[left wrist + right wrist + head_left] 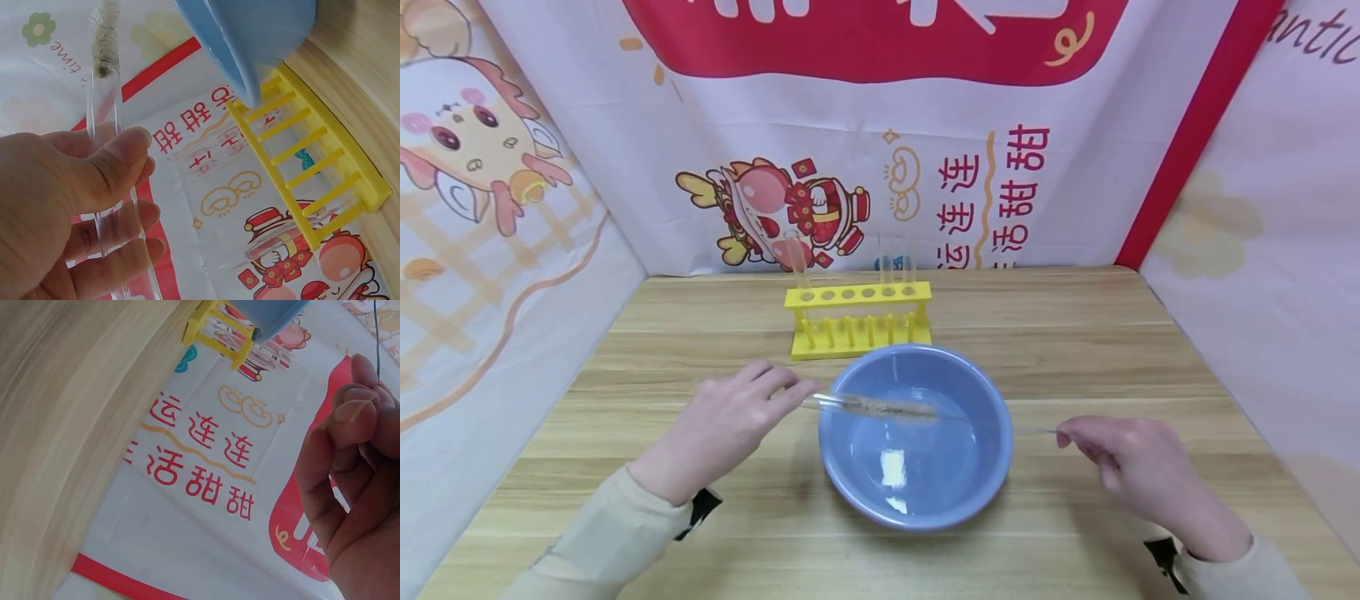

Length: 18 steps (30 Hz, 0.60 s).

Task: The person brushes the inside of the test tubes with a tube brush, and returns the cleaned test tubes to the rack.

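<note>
Gripping a clear test tube [827, 402] in the left hand [730, 421]: thumb one side, fingers curled round the other, no more open than the glass is wide. Right hand [1135, 462] has thumb and fingertips closed in a pinch on the thin wire handle [1033, 432] of a brush. Bristles [917, 412] point at the left hand, tip at the tube mouth; left wrist view shows plenty of them outside the glass, exact depth I can't tell. Grips look chosen so tube and wire line up, mouth clear of fingers, giving the brush a straight run. Blue basin [955, 492] sits under where they meet, probably to catch drips; can't tell if it holds water, glare on its floor. Relative to hands: tube is in the left one, mouth end projecting past the fingertips across the basin's left rim; brush spans the basin, wire crossing the right rim to the right hand, bristles well apart from those fingers. Basin is about mid table [760, 550], between left and right edges. Behind it, toward the far edge, stands a yellow rack [820, 354], seemingly parked there to be out of the hands' way; carries three more tubes [910, 265], one at its left end, two at its right.
</note>
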Available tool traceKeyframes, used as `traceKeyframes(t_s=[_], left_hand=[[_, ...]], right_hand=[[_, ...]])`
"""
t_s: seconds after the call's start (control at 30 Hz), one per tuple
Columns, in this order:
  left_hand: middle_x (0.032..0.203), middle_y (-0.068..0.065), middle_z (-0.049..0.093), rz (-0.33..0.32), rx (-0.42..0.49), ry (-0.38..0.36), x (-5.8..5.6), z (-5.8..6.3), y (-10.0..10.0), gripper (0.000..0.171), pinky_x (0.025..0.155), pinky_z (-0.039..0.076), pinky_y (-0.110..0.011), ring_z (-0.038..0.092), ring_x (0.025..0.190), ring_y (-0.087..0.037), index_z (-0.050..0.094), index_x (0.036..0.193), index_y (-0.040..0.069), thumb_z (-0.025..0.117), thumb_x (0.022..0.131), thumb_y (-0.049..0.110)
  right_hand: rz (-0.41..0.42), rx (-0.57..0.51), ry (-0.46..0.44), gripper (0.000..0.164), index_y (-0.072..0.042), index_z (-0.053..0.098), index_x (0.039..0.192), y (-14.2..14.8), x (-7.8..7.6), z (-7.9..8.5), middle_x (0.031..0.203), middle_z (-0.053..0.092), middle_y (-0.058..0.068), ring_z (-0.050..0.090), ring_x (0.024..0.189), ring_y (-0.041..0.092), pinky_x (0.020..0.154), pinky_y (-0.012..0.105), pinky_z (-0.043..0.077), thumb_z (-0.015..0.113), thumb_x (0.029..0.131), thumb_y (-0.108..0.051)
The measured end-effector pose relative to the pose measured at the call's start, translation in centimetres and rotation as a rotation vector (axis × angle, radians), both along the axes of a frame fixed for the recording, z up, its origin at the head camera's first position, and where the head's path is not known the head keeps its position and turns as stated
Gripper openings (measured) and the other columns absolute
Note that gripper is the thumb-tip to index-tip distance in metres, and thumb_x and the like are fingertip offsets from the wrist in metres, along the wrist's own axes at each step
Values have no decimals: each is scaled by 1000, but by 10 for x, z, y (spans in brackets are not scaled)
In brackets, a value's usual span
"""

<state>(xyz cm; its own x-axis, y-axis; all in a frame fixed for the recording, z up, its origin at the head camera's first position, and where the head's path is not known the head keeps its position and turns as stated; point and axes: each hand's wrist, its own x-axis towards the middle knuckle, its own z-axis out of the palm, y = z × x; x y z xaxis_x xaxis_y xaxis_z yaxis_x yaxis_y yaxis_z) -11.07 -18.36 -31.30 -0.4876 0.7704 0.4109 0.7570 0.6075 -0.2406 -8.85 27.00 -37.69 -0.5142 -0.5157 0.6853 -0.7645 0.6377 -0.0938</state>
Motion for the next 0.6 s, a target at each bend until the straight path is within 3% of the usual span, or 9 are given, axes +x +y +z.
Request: traceKeyframes(t_s=[0.6], left_hand=[[105,-9,68,39,-42,-9,-2,3,-2,48,57,59,-33,64,93,-26,69,123,9,81,79,-3]], right_hand=[[-39,0,-15,39,-20,71,86,9,-1,-3,74,65,-16,49,57,-7,40,13,31,58,66,11]])
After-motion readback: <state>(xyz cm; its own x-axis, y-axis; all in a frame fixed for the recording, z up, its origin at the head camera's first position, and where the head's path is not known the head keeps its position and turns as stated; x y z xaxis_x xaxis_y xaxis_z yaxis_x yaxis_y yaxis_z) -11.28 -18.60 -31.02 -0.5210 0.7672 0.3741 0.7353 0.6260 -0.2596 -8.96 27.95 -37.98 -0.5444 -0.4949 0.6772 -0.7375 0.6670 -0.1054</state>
